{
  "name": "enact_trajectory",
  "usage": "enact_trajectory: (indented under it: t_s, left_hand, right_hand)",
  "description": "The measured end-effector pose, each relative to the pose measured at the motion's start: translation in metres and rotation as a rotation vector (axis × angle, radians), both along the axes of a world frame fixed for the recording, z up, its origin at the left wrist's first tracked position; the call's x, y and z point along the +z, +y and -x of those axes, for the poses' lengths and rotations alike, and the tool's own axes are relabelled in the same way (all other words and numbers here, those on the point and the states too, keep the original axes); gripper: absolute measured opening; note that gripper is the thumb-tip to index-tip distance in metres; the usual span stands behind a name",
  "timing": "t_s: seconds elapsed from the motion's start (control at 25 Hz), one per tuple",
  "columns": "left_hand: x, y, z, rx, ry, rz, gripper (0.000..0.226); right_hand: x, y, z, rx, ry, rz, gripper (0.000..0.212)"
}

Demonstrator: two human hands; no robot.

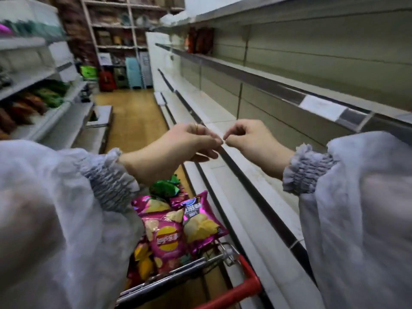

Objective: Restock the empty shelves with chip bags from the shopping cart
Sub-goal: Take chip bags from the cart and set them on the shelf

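My left hand [187,146], with a ring on one finger, and my right hand [249,141] are raised in front of me, their fingertips meeting above the bare shelf [265,175] on the right. Neither hand holds anything; the right hand's fingers are curled, the left's lie fairly straight. Below my left wrist the shopping cart [236,291], with a red handle, holds pink chip bags [165,239], a green bag [165,188] and yellow ones [142,259]. The shelves above and below [223,101] are bare, except for some red bags [198,40] far along an upper shelf.
Across the aisle on the left, a rack [44,121] carries green and red-brown snack bags [33,103]. The wooden floor [136,112] runs to stacked goods and shelving [120,74] at the far end. The cart stands close against the right-hand shelf unit.
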State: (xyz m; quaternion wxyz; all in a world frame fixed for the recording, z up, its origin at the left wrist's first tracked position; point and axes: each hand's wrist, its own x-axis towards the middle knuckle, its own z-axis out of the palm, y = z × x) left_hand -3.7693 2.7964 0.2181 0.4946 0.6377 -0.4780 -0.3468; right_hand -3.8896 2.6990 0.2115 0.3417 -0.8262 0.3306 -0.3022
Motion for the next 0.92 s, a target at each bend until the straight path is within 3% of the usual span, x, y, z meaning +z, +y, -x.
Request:
enact_trajectory:
  t_s: [0.08,0.44,0.56,0.64,0.68,0.8,0.92]
  left_hand:
    - [-0.015,0.016,-0.019,0.043,0.051,-0.010,0.011]
    - [-0.072,0.067,-0.108,0.283,0.226,-0.116,0.015]
    - [-0.094,0.075,-0.135,0.309,0.248,-0.171,0.011]
    - [-0.111,0.077,-0.153,0.342,0.250,-0.216,0.008]
    - [-0.120,0.077,-0.160,0.356,0.240,-0.248,0.008]
    - [-0.147,0.079,-0.173,0.339,0.238,-0.356,0.007]
    - [-0.164,0.077,-0.180,0.333,0.259,-0.427,0.008]
  right_hand:
    - [-0.016,0.008,-0.029,0.048,-0.032,-0.069,0.011]
    - [-0.098,0.048,-0.138,0.206,-0.093,-0.370,0.026]
    - [-0.127,0.047,-0.161,0.223,0.015,-0.371,0.024]
    - [-0.150,0.039,-0.169,0.221,0.194,-0.304,0.010]
    - [-0.163,0.033,-0.171,0.224,0.343,-0.238,0.014]
    - [-0.203,0.019,-0.170,0.311,0.796,-0.113,0.079]
    - [-0.228,0.015,-0.170,0.355,0.924,-0.167,0.097]
